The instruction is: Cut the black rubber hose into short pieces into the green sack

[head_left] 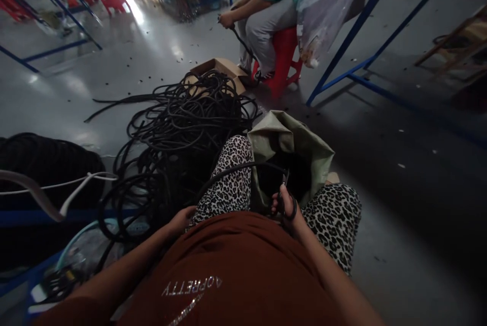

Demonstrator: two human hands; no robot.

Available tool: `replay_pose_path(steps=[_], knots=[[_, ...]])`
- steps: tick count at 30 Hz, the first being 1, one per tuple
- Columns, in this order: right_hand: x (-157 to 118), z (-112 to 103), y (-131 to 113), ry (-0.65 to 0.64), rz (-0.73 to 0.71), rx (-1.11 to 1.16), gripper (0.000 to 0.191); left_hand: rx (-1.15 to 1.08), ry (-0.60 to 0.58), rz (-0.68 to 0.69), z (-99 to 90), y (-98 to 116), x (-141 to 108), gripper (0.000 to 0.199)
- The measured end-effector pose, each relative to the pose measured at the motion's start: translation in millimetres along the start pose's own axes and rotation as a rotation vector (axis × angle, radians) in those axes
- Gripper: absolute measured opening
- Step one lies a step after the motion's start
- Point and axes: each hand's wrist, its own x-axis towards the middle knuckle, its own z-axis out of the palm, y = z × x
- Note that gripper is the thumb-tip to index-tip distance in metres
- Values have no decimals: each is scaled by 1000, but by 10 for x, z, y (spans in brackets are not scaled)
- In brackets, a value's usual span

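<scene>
Scissors (285,180), gripped in the right hand (282,204), are at a cord (236,168) crossing the left thigh (232,191) to the sack (321,149); no finished cut shows. Left hand's (184,219) hold: cannot tell. The cord heap (178,120) looks largely uncut.

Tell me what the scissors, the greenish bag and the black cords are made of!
The scissors look like metal, pale grey at the tips, with dark, probably plastic loops. The bag seems to be woven plastic or coated cloth: it has a soft sheen and stiff folds. The cords look dull and bendy, maybe rubber or fabric; I can't tell which.
</scene>
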Motion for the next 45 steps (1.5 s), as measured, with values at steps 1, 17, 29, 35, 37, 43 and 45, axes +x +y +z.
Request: replay_pose_path(steps=[1, 17, 29, 35, 37, 43, 45], knots=[[5, -4, 3, 2, -6, 0, 59, -27, 6, -1, 1, 14, 48, 47], [40, -35, -2, 17, -79, 43, 61, -20, 39, 87, -451, 486, 38, 32], [39, -49, -25, -2, -115, 17, 61, 274, 779, 674, -1427, 2091, 432, 26], [71, -93, -5, 41, -147, 35, 59, 443, 943, 1054, -1459, 2680, 643, 21], [61, -93, -8, 50, -161, 32, 59, 486, 973, 1133, -1471, 2897, 675, 27], [29, -51, -54, 93, -202, 30, 60, 532, 1001, 1294, -1566, 3450, 990, 25], [37, -35, -66, 128, -180, 26, 61, 543, 936, 1212, -1535, 3408, 1272, 28]])
